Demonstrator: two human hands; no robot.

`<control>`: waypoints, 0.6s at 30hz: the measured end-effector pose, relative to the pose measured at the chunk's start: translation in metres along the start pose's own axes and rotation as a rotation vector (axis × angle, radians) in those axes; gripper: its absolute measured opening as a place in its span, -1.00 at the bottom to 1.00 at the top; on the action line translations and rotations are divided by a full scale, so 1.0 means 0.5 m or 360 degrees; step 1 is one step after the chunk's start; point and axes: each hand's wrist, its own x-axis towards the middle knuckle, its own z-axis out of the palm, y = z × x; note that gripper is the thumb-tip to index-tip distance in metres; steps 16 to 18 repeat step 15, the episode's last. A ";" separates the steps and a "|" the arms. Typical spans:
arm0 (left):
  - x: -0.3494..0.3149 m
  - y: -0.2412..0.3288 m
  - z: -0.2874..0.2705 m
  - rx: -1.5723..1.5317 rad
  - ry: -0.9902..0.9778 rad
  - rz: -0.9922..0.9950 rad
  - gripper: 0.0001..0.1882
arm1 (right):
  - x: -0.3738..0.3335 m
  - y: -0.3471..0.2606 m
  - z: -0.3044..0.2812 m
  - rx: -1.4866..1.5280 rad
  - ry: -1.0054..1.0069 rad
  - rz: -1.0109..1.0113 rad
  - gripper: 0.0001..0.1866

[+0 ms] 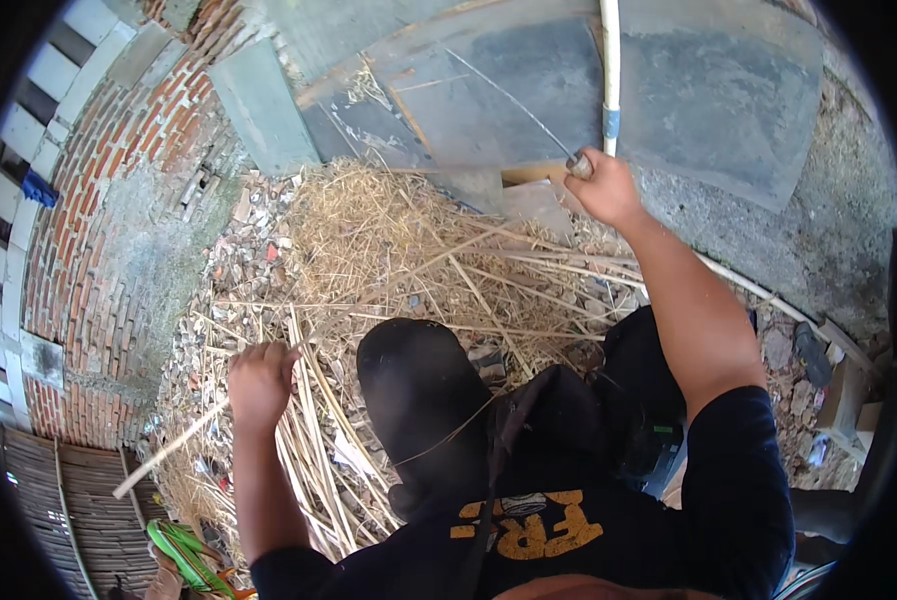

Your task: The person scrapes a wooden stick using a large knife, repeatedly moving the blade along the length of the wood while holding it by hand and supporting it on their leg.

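Note:
My left hand [262, 385] is closed round a long, pale bamboo strip [174, 450]. One end sticks out at the lower left, and the strip seems to run on past my thumb over the litter toward the far right. My right hand [604, 187] is raised at the far right, its fingers wrapped round the handle of a knife [514, 98]. The thin, long blade slants up and left, apart from the strip. Several loose bamboo strips [314, 440] lie beside my left forearm, and others cross in front of my dark-clothed knees [409, 375].
A heap of straw-like shavings [369, 225] covers rubble ahead. Grey panels [709, 95] stand at the back, with a pale pole [611, 60] in front. A brick wall [99, 230] runs along the left. A green object [184, 555] is at lower left, a dark sandal [812, 355] at right.

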 end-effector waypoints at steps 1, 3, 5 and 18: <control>0.023 0.001 -0.010 0.0052 -0.0032 0.0062 -0.67 | 0.003 -0.012 -0.002 0.0060 -0.0043 -0.0033 -0.73; 0.091 0.018 -0.027 0.0156 -0.0116 0.0217 -0.70 | -0.007 -0.030 -0.007 0.0169 -0.0148 0.0006 -0.73; 0.157 0.048 -0.043 0.0223 -0.0129 0.0396 -0.74 | -0.014 -0.045 -0.016 0.0264 -0.0271 0.0034 -0.72; 0.315 0.243 -0.138 0.0314 -0.0535 0.0738 -0.79 | -0.050 -0.085 -0.026 0.0898 -0.0644 0.0124 -0.75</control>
